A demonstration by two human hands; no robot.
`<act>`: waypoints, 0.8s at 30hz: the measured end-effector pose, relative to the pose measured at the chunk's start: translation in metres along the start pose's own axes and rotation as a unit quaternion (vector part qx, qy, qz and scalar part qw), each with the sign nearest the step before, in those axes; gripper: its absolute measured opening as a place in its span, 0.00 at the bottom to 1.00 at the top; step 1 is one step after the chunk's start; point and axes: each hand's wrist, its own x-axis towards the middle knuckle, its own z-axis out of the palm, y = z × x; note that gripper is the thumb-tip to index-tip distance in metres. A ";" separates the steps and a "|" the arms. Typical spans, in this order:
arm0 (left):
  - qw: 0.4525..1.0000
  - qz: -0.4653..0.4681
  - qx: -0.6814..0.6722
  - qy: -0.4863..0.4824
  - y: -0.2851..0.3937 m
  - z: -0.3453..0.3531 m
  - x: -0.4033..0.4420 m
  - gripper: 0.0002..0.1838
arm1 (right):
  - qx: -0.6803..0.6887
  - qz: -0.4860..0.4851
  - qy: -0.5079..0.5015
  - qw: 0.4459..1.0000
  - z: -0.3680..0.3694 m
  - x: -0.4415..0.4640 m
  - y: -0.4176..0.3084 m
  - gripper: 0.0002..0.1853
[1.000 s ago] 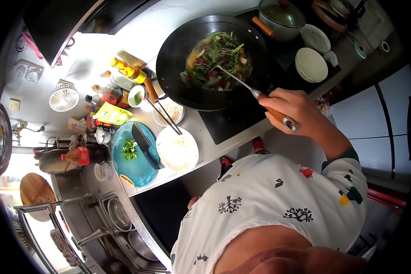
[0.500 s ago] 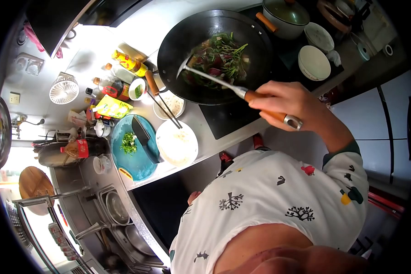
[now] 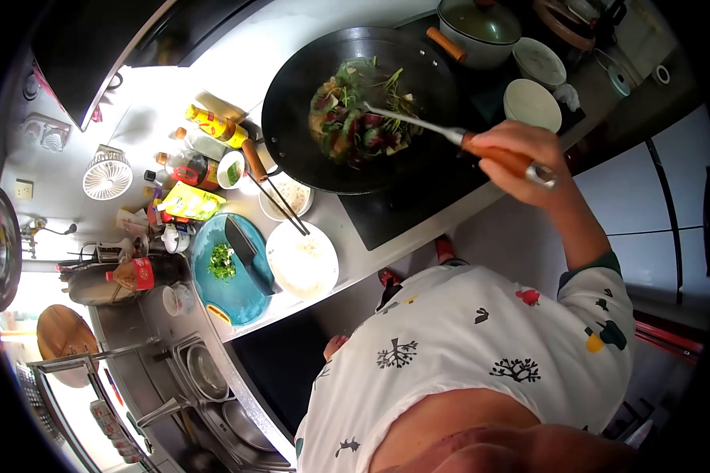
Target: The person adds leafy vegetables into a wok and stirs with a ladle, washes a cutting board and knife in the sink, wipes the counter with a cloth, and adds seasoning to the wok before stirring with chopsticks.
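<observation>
My right hand (image 3: pixel 522 162) is wrapped round the wooden handle of a metal spatula (image 3: pixel 438 128). The spatula's head is down among leafy greens and dark red pieces (image 3: pixel 363 118) in a large black wok (image 3: pixel 292 150). Faint steam hangs over the food. Only a small part of my left hand (image 3: pixel 335 345) shows past the edge of the patterned white top, low beside the counter; its fingers are mostly hidden.
Left of the wok are a blue board (image 3: pixel 252 311) with a knife (image 3: pixel 247 252) and chopped greens (image 3: pixel 221 262), a white bowl (image 3: pixel 302 260) and bottles (image 3: pixel 189 169). A lidded pot (image 3: pixel 481 35) and a pale bowl (image 3: pixel 532 105) stand to its right.
The spatula has moved from the wok's left side back into the food, and my right hand has shifted to the right. The food lies rearranged.
</observation>
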 end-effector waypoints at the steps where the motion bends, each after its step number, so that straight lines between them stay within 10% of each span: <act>1: 0.999 -0.019 -0.041 -0.023 0.004 0.004 0.003 0.18 | 0.002 0.006 0.026 1.000 -0.005 0.001 -0.001 0.15; 24: 0.992 -0.098 -0.031 -0.074 0.027 0.003 0.029 0.18 | -0.024 0.015 -0.082 0.996 0.003 -0.039 -0.055 0.17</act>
